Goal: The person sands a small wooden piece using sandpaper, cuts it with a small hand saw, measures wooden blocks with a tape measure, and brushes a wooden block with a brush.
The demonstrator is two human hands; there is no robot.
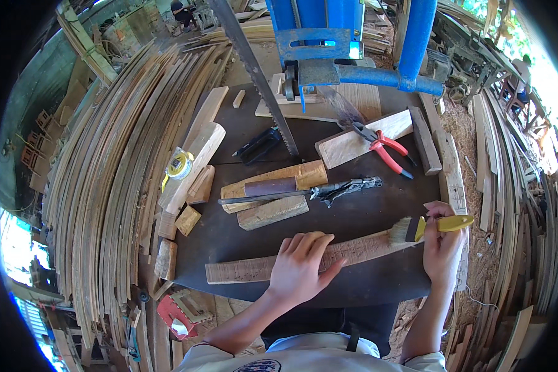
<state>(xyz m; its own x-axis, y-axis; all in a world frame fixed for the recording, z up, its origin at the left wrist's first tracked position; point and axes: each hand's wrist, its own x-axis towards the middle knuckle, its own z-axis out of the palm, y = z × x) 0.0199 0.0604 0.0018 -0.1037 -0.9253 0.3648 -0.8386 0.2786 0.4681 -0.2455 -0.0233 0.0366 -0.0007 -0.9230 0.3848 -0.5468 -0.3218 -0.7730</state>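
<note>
A long, slightly curved wooden strip [235,271] lies across the near part of the dark saw table. My left hand [302,263] rests over its middle, fingers bent across the far edge and thumb apart, gripping it. A paintbrush with a yellow handle [451,224] is held in my closed right hand [443,248]. Its pale bristles [399,230] touch the strip near its right end. Beyond my hands lie a knife-like blade with a wrapped grip [347,190] and several short wood blocks [273,212].
A toothed bandsaw blade [260,87] rises from the table below a blue machine frame [316,31]. Red-handled pliers [387,152] rest on a pale block. A yellow tape measure [178,165] sits on wood at the left. Long boards [105,161] are stacked beyond the left edge.
</note>
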